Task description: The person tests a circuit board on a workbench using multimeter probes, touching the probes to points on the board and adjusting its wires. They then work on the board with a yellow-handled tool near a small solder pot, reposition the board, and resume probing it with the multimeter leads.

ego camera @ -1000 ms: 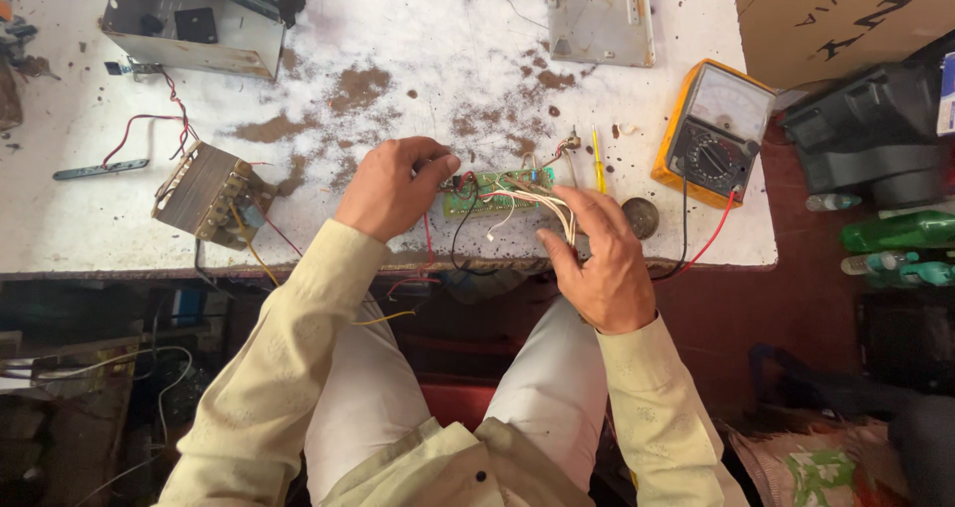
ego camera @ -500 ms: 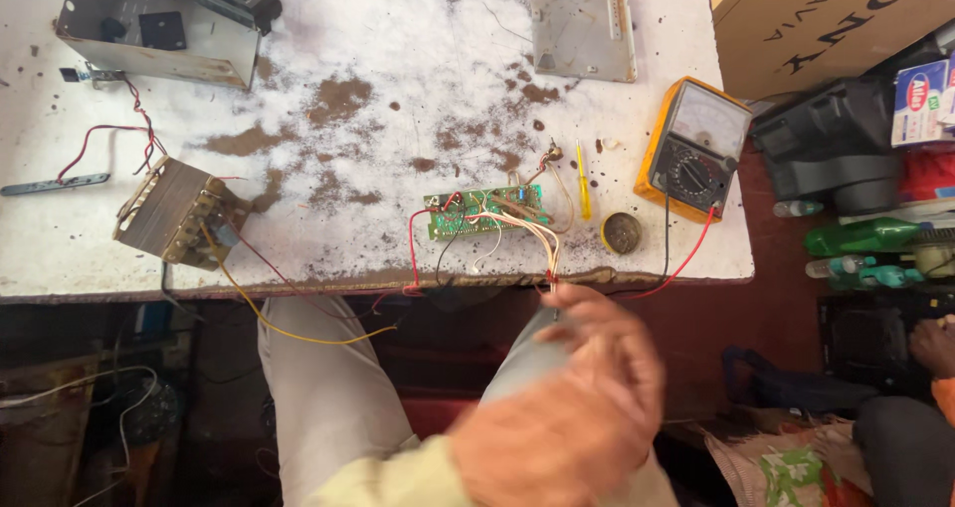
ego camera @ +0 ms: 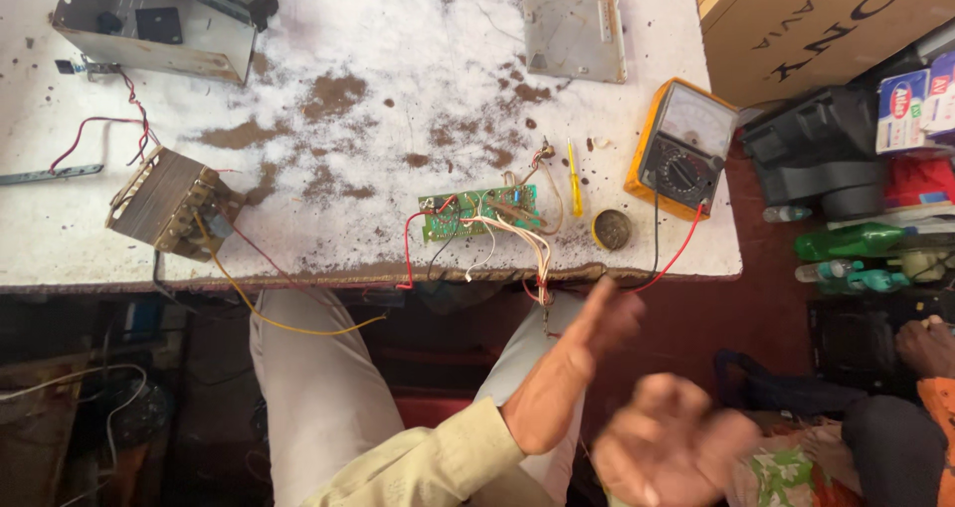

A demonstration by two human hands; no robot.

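Observation:
Both my hands are off the table, over my lap, and blurred by motion. My left hand (ego camera: 572, 363) reaches across to the right with its fingers stretched out and holds nothing. My right hand (ego camera: 676, 447) is lower and nearer the camera, fingers loosely apart, also with nothing in it. On the table edge above them lies a small green circuit board (ego camera: 477, 213) with red, black and white wires (ego camera: 527, 248) hanging over the edge. Neither hand touches the board.
A transformer (ego camera: 164, 203) with yellow and red leads sits at the left. A yellow multimeter (ego camera: 681, 149), a yellow screwdriver (ego camera: 574, 164) and a round tin (ego camera: 611, 229) lie right of the board. A metal chassis (ego camera: 159, 19) and a plate (ego camera: 574, 24) lie behind. Another person's hand (ego camera: 925, 343) is far right.
Both hands left the circuit board and wires and came back toward my lap. The view shifted, and the hands now move to the right below the table edge.

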